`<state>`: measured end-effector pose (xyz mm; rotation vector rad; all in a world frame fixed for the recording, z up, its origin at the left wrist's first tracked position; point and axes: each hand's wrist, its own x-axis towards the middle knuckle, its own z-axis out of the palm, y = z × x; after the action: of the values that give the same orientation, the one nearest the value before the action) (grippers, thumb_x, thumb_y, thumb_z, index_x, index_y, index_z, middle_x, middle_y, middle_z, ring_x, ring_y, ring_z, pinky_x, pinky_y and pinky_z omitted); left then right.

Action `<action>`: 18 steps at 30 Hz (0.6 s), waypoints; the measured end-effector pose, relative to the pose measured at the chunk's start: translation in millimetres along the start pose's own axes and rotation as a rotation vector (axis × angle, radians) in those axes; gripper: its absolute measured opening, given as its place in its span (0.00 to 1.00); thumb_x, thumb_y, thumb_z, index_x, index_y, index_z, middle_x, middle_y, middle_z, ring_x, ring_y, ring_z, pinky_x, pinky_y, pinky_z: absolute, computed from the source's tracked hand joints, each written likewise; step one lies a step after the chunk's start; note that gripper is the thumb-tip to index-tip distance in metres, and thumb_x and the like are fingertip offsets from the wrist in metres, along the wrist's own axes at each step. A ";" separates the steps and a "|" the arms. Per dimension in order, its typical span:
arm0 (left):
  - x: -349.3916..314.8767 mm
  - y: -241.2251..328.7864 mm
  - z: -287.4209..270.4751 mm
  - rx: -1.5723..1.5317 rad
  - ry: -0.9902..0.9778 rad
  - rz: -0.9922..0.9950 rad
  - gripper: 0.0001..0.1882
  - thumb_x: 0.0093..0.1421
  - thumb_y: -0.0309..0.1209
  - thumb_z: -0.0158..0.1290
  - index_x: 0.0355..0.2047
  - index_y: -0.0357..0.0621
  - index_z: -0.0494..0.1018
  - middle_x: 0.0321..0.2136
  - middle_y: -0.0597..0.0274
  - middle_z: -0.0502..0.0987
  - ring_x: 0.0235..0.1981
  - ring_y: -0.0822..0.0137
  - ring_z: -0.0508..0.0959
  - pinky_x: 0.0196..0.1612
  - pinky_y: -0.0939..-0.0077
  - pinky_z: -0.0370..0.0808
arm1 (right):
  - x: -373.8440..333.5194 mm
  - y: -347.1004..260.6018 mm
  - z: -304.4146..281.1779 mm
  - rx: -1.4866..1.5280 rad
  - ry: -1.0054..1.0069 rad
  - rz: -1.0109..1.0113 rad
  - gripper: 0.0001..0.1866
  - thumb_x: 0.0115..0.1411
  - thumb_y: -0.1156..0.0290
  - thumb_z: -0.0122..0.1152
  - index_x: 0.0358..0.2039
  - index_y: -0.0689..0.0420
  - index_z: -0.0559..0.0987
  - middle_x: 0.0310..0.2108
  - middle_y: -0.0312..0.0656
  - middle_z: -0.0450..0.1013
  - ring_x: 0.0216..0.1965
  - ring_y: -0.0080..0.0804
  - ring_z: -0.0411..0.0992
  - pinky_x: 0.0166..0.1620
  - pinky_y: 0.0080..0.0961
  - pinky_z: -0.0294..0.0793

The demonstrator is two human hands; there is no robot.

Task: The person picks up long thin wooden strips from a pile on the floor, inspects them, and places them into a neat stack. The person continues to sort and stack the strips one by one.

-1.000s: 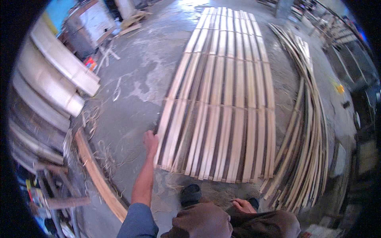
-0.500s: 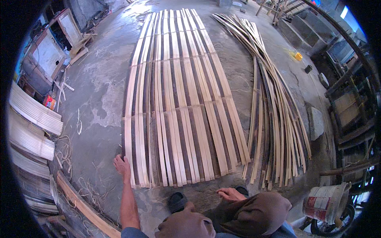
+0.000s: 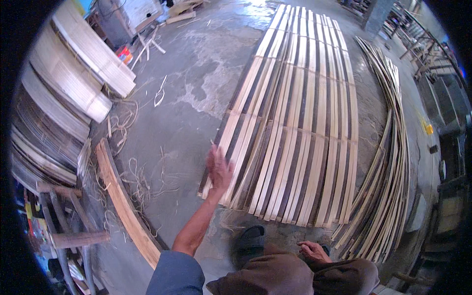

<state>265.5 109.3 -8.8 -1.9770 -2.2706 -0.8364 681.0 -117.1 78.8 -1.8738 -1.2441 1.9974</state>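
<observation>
A long mat of pale and dark bamboo slats point(image 3: 300, 152) lies flat on the floor ahead of me, crossed by several thin bindings. My left hand point(image 3: 220, 169) is over the mat's near left edge, its fingers apart and somewhat blurred; I make out no slat gripped in it, and contact with the mat is unclear. Beside my right knee, my right hand point(image 3: 314, 251) hangs loosely past the mat's near end, fingers stretched to the left and holding nothing visible. A heap of loose narrow slats point(image 3: 393, 196) fans out along the mat's right side.
Rolled slat mats point(image 3: 69, 69) are stacked at the left. A curved wooden plank point(image 3: 125, 201) lies near tangled strips point(image 3: 147, 179), with a wooden stool point(image 3: 78, 239) beyond it at lower left. My dark shoe point(image 3: 248, 241) is close to the mat's near end. A pillar point(image 3: 377, 17) stands far right.
The view has swung left, so the mat appears farther right. My left hand has lifted from the floor by the mat's corner to over its left edge. The right hand stays by my knee.
</observation>
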 end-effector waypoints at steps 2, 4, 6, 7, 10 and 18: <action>-12.2 15.6 0.8 0.000 -0.143 0.076 0.40 0.61 0.43 0.49 0.67 0.37 0.48 0.68 0.43 0.46 0.69 0.44 0.47 0.68 0.47 0.43 | -1.8 2.2 -1.3 -0.037 -0.033 0.005 0.17 0.69 0.63 0.48 0.48 0.61 0.76 0.33 0.35 0.73 0.34 0.21 0.69 0.38 0.21 0.69; -16.8 45.2 -2.4 -0.034 -0.257 0.154 0.40 0.62 0.45 0.48 0.67 0.36 0.48 0.68 0.43 0.46 0.69 0.45 0.47 0.68 0.46 0.42 | -6.2 12.8 -6.5 -0.060 -0.056 -0.030 0.17 0.69 0.62 0.47 0.49 0.61 0.76 0.31 0.34 0.72 0.33 0.21 0.67 0.37 0.21 0.68; -24.4 47.7 5.2 0.005 -0.276 0.198 0.38 0.62 0.45 0.47 0.66 0.36 0.51 0.68 0.43 0.47 0.69 0.45 0.47 0.68 0.46 0.41 | -12.4 11.0 -8.5 -0.125 -0.077 -0.049 0.17 0.69 0.63 0.48 0.49 0.61 0.75 0.32 0.35 0.73 0.34 0.22 0.68 0.38 0.23 0.69; -31.3 43.1 13.1 0.054 -0.274 0.229 0.37 0.62 0.45 0.47 0.65 0.36 0.52 0.68 0.43 0.47 0.69 0.46 0.47 0.68 0.46 0.41 | -13.4 3.3 -6.6 -0.178 -0.081 -0.048 0.17 0.69 0.63 0.49 0.49 0.61 0.75 0.34 0.36 0.75 0.36 0.24 0.70 0.40 0.24 0.70; -35.5 42.3 25.5 0.023 -0.320 0.206 0.36 0.61 0.43 0.47 0.64 0.35 0.54 0.67 0.41 0.49 0.69 0.44 0.47 0.68 0.46 0.41 | -16.6 -13.6 -4.7 -0.233 -0.077 -0.053 0.18 0.69 0.62 0.48 0.49 0.62 0.75 0.37 0.41 0.77 0.39 0.29 0.73 0.43 0.29 0.72; -32.6 44.8 25.4 -0.018 -0.407 0.189 0.32 0.60 0.26 0.42 0.65 0.33 0.51 0.68 0.41 0.46 0.69 0.43 0.45 0.68 0.45 0.42 | 2.1 1.2 -0.3 -0.163 -0.055 -0.105 0.20 0.70 0.59 0.45 0.50 0.62 0.75 0.39 0.44 0.77 0.42 0.34 0.74 0.46 0.30 0.72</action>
<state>321.7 92.1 -25.0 -2.5152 -2.2080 -0.4736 681.3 -116.6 76.4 -1.7900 -1.5296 1.9598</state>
